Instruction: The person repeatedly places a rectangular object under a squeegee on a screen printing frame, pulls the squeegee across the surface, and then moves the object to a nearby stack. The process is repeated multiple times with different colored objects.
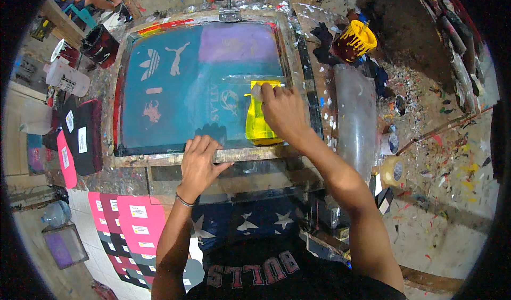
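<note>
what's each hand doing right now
Left hand: open, resting on the wooden frame, near edge.
Right hand: closed on a squeegee-like tool at the yellow ink.

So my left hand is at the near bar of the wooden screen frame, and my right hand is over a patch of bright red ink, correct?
Not quite: in the head view, the ink by your right hand is bright yellow, not red. Your left hand is indeed at the frame's near bar.
</note>
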{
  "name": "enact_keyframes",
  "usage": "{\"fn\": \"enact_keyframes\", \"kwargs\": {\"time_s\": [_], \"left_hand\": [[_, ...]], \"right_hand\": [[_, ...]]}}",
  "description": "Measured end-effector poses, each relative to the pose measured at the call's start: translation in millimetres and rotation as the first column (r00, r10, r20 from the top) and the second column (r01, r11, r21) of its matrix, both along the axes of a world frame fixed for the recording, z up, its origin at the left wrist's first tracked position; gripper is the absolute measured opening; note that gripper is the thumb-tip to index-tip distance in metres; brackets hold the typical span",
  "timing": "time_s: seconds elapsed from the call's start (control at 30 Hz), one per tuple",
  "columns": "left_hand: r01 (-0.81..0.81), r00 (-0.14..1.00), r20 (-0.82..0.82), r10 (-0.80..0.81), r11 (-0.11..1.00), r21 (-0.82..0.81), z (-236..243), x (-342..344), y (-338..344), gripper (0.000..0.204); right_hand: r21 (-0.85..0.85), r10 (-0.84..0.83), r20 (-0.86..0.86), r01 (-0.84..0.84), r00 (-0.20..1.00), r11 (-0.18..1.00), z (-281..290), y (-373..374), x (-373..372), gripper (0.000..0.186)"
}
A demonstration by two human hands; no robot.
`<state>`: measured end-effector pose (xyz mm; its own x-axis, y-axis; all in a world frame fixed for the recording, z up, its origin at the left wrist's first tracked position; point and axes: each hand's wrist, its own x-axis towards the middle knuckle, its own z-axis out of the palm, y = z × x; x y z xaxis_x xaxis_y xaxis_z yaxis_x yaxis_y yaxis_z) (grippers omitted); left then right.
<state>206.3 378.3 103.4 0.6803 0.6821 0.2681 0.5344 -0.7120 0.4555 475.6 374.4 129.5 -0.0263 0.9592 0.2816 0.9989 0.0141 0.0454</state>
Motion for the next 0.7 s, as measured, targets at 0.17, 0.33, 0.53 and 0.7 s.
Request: {"fn": "enact_keyframes", "kwargs": {"time_s": [0.17,0.33,0.53,0.7], "left_hand": [[0.002,0.999,0.05,-0.002,1.0,0.001,-4,-2,1,0.045],[0.014,1.0,0.022,-0.014,1.0,-0.015,0,0,1,0.045],[0.018,1.0,0.02,-0.018,1.0,0.0,-2,0,1,0.045],[0.005,1.0,0.008,-0.005,1.0,-0.008,-3,-3,1,0.045]], "right_hand": [[-0.204,-0.205,-0.288,0.149,0.935,0.968,33,17,18,0.034],[-0.062,0.019,-0.346,-0.043,0.938,0.997,42,33,46,0.032],[-0.005,0.13,-0.257,-0.135,0.958,0.991,14,44,50,0.029],[-0.208,0.081,-0.364,-0.166,0.928,0.964,33,31,45,0.028]]}}
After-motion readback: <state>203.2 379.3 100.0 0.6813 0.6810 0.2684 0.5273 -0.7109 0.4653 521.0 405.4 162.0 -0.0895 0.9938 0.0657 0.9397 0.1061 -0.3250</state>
